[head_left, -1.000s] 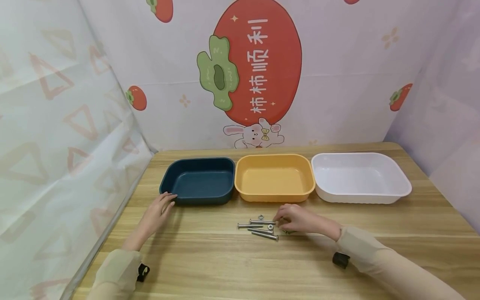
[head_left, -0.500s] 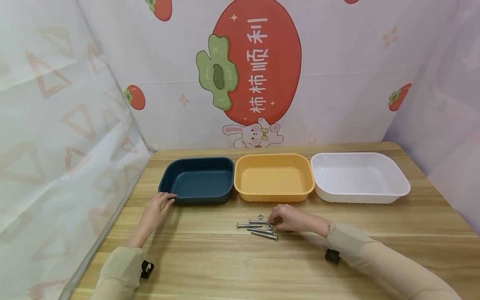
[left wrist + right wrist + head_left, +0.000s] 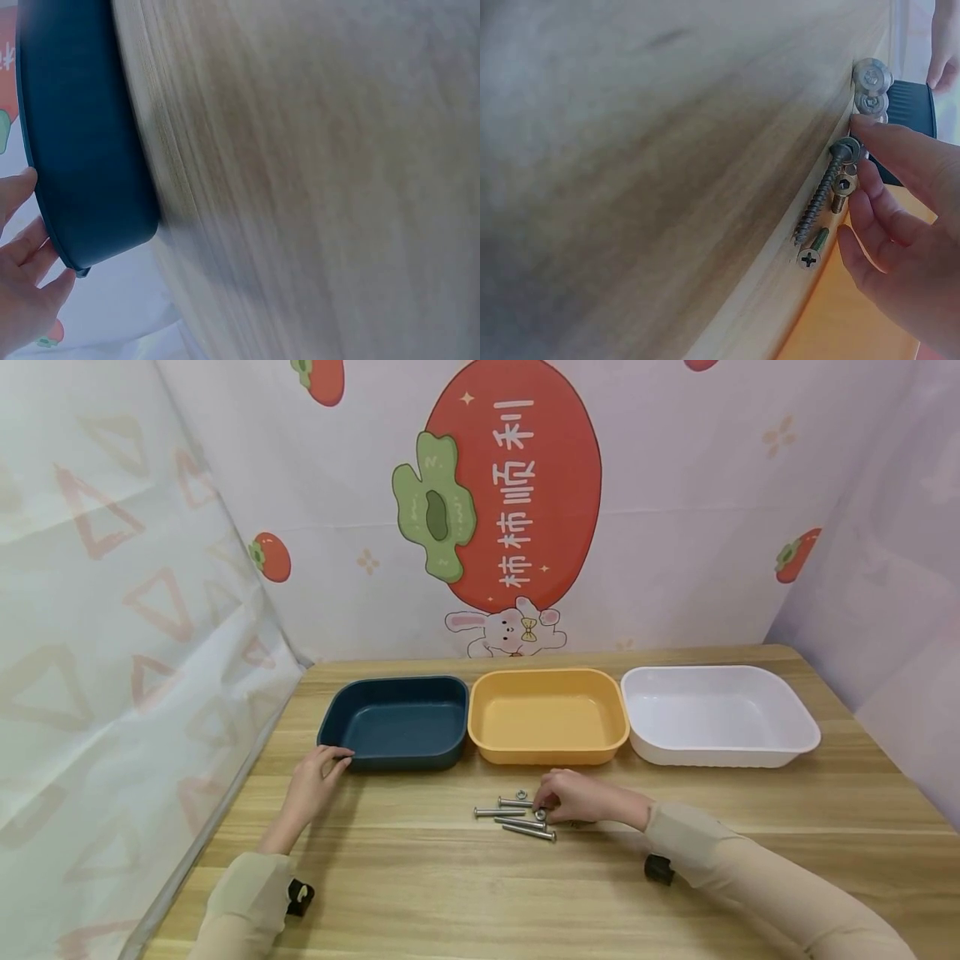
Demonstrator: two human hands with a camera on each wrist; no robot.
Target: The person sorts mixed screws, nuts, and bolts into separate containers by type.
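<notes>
My right hand is over a small group of metal fasteners, thumb and forefinger closing on a nut from both sides. Several long bolts lie just left of it, along with a second nut. In the right wrist view, a threaded screw, a socket-head bolt and a cross-head screw lie beside the fingers; the palm largely hides these from the head view. My left hand rests its fingertips on the front left rim of the dark blue tray.
A yellow tray and a white tray stand in a row right of the blue one, along the back of the wooden table. Behind them hangs a printed cloth, with more cloth at both sides.
My right hand has shifted slightly left, onto the nut beside the bolts. The left hand stays at the blue tray's rim; its forearm has moved slightly right.
</notes>
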